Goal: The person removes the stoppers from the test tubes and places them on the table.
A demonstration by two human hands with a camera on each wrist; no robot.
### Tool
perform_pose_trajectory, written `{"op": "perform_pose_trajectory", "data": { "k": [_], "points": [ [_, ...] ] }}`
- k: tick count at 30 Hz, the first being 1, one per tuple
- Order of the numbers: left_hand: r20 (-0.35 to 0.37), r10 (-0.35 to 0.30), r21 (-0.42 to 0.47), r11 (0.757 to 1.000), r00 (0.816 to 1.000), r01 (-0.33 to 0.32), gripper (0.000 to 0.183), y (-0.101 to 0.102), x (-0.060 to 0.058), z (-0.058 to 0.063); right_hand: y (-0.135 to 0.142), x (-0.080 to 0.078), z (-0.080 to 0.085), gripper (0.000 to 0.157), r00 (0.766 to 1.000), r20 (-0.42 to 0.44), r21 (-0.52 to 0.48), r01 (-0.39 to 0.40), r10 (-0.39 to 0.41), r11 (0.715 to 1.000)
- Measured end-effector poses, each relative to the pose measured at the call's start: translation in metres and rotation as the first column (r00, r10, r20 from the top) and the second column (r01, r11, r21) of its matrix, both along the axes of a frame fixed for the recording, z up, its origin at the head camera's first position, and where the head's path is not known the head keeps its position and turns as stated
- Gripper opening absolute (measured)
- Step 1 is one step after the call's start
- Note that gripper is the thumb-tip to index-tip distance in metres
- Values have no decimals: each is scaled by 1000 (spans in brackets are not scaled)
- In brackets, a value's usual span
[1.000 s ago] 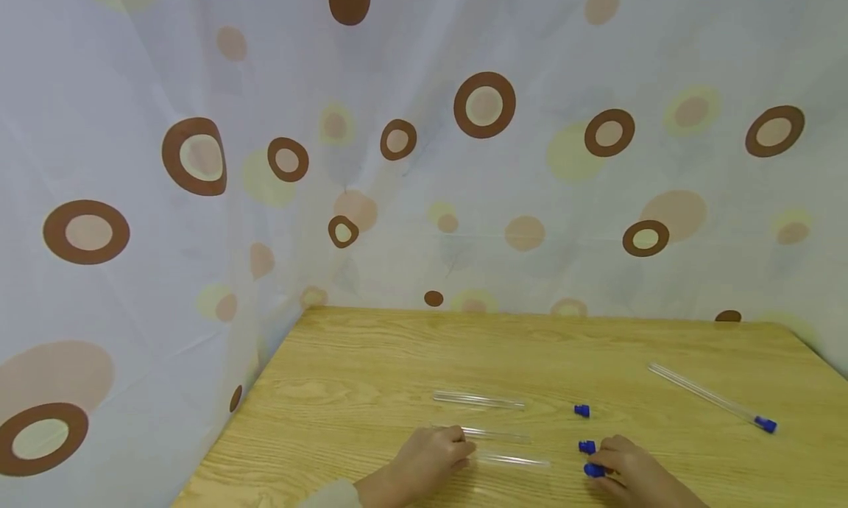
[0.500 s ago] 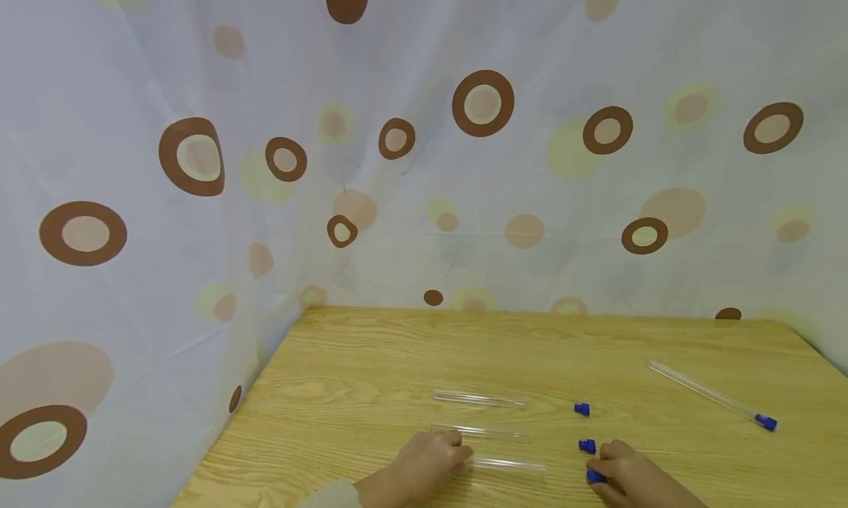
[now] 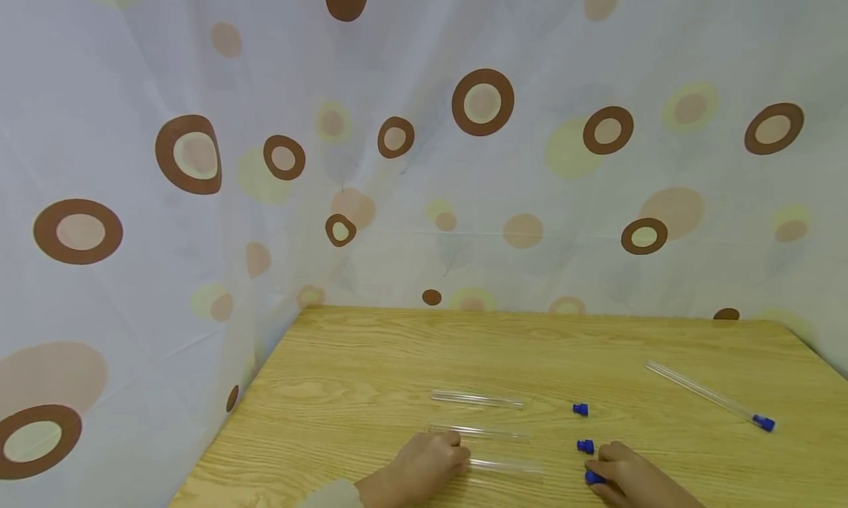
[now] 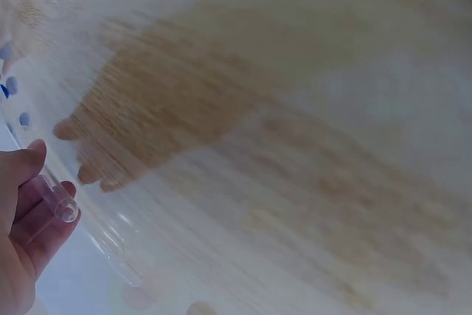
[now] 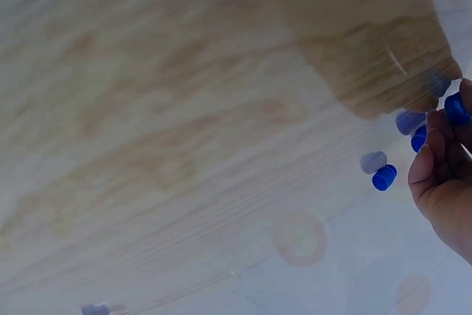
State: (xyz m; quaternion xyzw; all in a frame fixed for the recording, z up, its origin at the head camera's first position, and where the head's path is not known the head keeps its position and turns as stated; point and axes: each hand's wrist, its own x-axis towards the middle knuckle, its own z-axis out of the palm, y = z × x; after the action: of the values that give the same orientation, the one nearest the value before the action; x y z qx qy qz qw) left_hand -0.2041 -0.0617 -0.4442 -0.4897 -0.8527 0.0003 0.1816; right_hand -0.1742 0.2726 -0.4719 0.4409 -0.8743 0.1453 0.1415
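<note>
In the head view my left hand [image 3: 420,470] grips a clear test tube [image 3: 509,466], whose far end points right. The left wrist view has the tube's near end poking out between thumb and curled fingers. Across from it, my right hand [image 3: 629,477] pinches a blue cap [image 3: 595,478] between thumb and fingers, seen also as a blue cap [image 5: 457,111] in the right wrist view. A gap separates this cap from the held tube. Two further blue caps, one near [image 3: 585,445] and one farther back [image 3: 580,409], lie beyond the right hand.
Two clear tubes, the nearer one [image 3: 490,433] and the back one [image 3: 477,399], lie side by side beyond my left hand. At the right lies a tube [image 3: 702,392] with a blue cap on its end. A spotted curtain [image 3: 530,272] borders the wooden table [image 3: 371,353].
The held tube has shifted slightly left and nearer to me with my left hand. The cap in my right hand has come a little nearer and sits deeper between the fingers.
</note>
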Motion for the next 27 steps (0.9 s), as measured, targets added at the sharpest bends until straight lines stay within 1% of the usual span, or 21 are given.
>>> {"op": "perform_pose_trajectory", "data": {
  "k": [3, 9, 11, 23, 27],
  "points": [
    [7, -5, 5, 1000, 1000, 5, 10, 0, -1, -1, 1, 0, -1, 25, 1000, -10, 4, -5, 5, 1000],
    [40, 0, 11, 1000, 999, -1, 10, 0, -1, -2, 1, -2, -3, 35, 996, -85, -8, -24, 24, 1000],
    [51, 6, 13, 1000, 999, -7, 10, 1, -2, -2, 1, -2, -4, 38, 995, -96, -10, -24, 22, 1000],
    [126, 51, -23, 999, 991, -48, 7, 2, -3, -5, 0, 1, -2, 39, 994, -106, 25, 9, -6, 1000],
    [119, 53, -17, 999, 991, -51, 6, 2, -4, -6, -1, 2, -2, 39, 995, -99, 20, 20, -18, 1000]
  ]
}}
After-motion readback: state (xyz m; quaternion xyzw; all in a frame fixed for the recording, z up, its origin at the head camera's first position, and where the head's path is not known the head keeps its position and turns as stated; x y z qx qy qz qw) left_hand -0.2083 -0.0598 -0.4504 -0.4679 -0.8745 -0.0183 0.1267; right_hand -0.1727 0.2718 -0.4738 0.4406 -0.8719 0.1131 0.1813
